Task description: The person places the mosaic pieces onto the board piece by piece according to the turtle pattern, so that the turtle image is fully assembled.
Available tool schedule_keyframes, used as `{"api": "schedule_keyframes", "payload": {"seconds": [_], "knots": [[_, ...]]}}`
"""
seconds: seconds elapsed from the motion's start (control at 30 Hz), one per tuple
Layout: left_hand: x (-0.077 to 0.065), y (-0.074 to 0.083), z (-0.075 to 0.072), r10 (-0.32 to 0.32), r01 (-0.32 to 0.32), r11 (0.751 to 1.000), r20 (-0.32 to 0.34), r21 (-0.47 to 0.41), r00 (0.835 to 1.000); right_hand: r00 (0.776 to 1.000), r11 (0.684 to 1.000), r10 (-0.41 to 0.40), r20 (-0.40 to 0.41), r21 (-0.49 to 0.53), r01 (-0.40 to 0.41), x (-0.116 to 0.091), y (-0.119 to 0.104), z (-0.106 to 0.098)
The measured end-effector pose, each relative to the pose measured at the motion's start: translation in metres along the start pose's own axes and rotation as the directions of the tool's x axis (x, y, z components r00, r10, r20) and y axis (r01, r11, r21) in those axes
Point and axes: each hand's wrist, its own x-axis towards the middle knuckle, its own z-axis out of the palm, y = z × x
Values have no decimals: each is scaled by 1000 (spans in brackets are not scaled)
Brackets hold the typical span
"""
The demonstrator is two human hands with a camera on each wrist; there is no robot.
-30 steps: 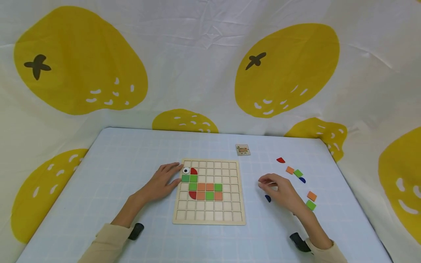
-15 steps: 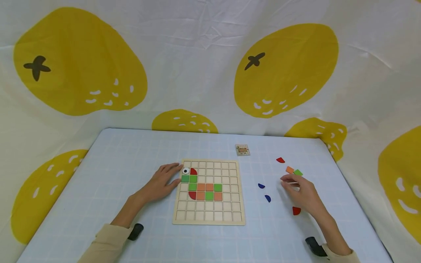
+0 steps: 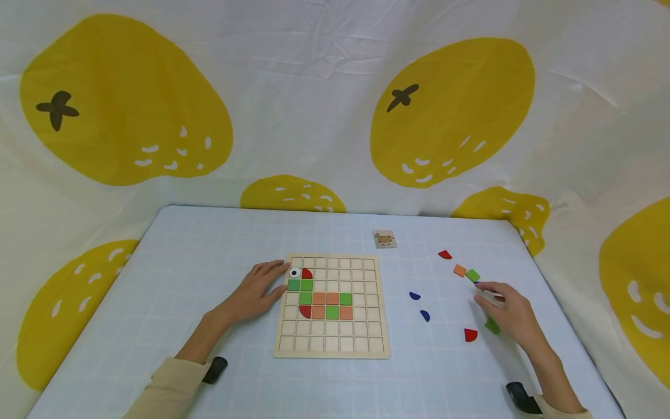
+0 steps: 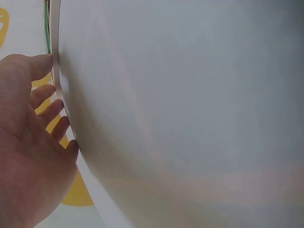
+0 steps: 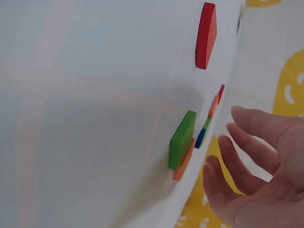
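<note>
My left hand rests at the left side of a wooden grid board, its fingertips touching the edge. On the board are a white eye tile, red quarter-round tiles and several green and orange square tiles. My right hand hovers over the loose tiles on the right, fingers loosely bent with nothing between them in the right wrist view. Nearest its fingertips in the head view is a dark blue half-round tile, mostly hidden there. A green tile and an orange tile lie below the hand.
Two dark blue half-round tiles lie between board and right hand. A red tile lies nearer me. Farther back are another red tile, an orange tile, a green tile and a small picture card.
My right hand has moved right, away from the board, to the far loose tiles. A blue half-round tile now shows where its fingertips were. My left hand has stayed put.
</note>
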Motion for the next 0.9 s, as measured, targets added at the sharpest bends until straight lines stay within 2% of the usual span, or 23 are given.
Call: {"api": "schedule_keyframes", "payload": {"seconds": [0.13,0.47,0.8,0.9], "knots": [[0,-1,1,3,-3,1000,2,-2,1000,999,999,36,23,-22,-36,-1,10,-2],[0,-1,0,22,-22,1000,-13,1,1000,999,997,49,13,-66,-48,-4,26,-5],[2,-4,-1,13,-13,1000,10,17,1000,998,995,57,24,-81,-55,-1,27,-7],[3,-4,-1,29,-29,999,2,28,1000,997,995,74,37,-69,-71,0,24,-8]]}}
